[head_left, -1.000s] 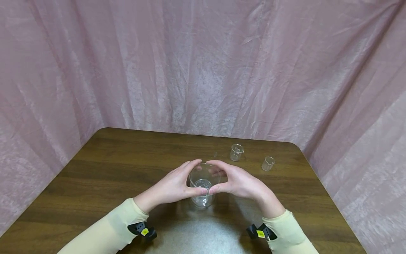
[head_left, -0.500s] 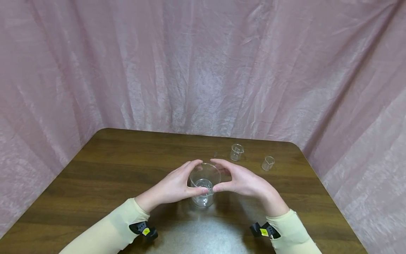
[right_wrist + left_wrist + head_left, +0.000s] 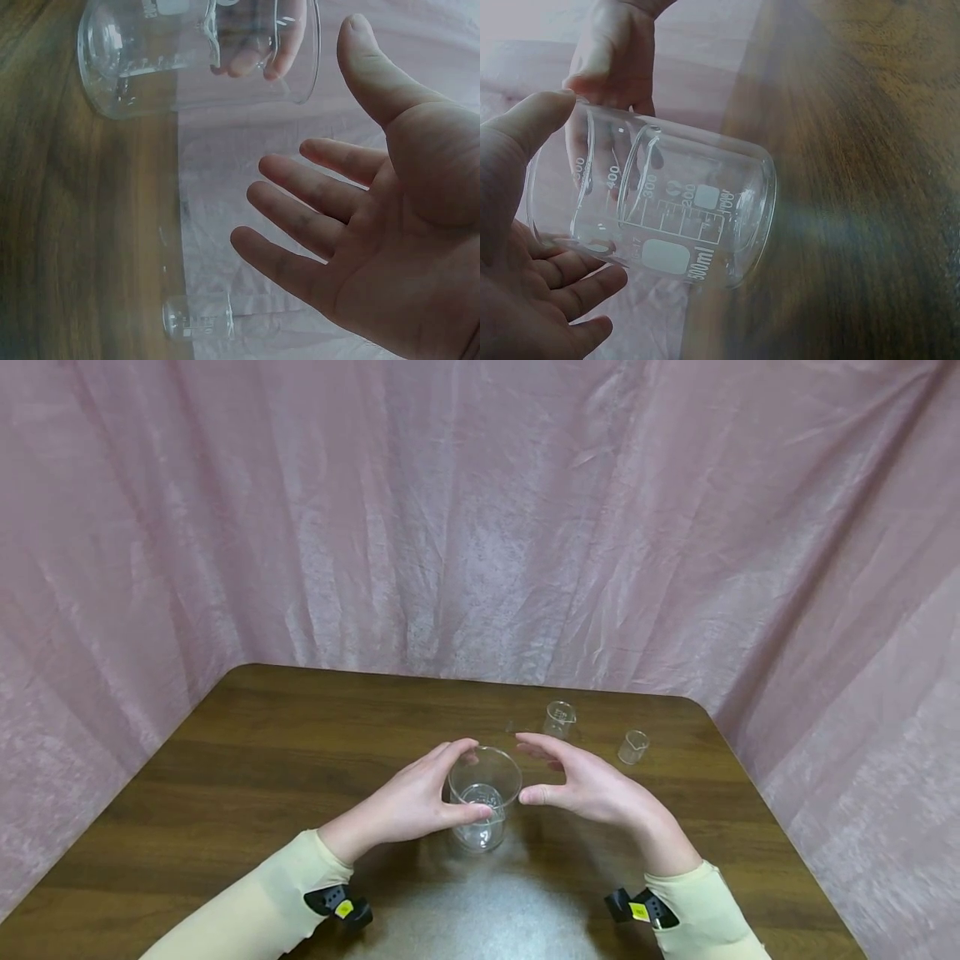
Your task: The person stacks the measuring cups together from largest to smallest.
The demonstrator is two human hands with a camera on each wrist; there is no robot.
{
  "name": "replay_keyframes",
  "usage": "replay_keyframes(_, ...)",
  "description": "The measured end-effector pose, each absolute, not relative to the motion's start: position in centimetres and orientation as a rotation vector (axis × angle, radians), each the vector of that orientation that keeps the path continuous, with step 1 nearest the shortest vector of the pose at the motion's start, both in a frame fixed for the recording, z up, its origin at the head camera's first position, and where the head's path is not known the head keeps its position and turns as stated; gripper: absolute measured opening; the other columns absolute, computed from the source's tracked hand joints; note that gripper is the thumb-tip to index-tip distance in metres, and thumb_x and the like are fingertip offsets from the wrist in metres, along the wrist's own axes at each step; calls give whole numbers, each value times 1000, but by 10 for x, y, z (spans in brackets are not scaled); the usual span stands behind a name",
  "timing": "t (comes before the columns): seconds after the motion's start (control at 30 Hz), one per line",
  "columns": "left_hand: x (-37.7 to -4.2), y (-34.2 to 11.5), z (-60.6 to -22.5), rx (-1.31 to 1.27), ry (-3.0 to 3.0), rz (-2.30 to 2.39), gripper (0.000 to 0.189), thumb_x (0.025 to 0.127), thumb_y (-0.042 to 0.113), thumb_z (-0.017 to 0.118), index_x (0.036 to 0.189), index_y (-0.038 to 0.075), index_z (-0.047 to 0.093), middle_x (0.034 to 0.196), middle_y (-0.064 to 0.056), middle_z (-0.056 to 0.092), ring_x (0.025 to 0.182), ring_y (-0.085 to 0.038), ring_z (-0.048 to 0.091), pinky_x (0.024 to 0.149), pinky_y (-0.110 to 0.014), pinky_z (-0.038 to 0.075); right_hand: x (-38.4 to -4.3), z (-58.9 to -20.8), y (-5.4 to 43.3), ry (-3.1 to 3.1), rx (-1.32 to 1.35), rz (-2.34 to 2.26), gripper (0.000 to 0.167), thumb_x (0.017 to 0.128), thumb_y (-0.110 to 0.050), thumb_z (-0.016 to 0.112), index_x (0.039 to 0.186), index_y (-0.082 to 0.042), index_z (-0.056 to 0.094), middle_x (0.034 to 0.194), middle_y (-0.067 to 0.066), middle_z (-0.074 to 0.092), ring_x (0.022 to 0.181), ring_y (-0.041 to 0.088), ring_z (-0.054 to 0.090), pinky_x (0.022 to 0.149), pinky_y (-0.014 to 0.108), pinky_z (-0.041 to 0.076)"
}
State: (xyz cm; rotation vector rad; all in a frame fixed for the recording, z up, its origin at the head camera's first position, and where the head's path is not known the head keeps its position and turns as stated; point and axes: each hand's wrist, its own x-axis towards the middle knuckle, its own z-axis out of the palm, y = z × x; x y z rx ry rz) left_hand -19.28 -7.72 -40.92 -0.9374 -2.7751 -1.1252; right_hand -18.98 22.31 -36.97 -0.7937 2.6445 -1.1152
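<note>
Glass beaker (image 3: 660, 196) — “500ml”, 100, 200, 300, 400, all in white

Head view evenly lit, fairly sharp; pale glare pools on the near part of the table (image 3: 300, 735), dark soft shadows flanking it; muted sheen along folds of the curtain (image 3: 480, 527); left wrist view hazy, washed out toward the upper left; faint bluish streak crosses the wood, its grain smeared; print on the large beaker (image 3: 667, 255) legible; right wrist view veiled, low in contrast, the small beaker (image 3: 199, 319) faint, soft-edged.
</note>
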Motion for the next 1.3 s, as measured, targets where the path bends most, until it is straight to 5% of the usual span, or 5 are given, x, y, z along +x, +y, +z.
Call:
replay_keyframes(0.47, -194, -77, -412, -945, -2768, -1131, 94, 91, 61, 85, 161, 10, 48, 142, -6, 66, 129, -29, 66, 103, -57, 54, -193, -376, 219, 2778, -795, -1042, 75, 104, -45, 78, 167, -17, 48, 169, 5, 50, 157, 33, 44, 123, 62, 36)
replay_keyframes(1.3, -195, -76, -412, -951, -2753, -1124, 94, 91, 60, 86, 162, 13, 47, 141, -6, 66, 128, -27, 66, 103, -55, 55, -199, -387, 214, 3035, -791, -958, 76, 104, -43, 78, 167, -15, 48, 171, 11, 46, 159, 38, 39, 125, 62, 33)
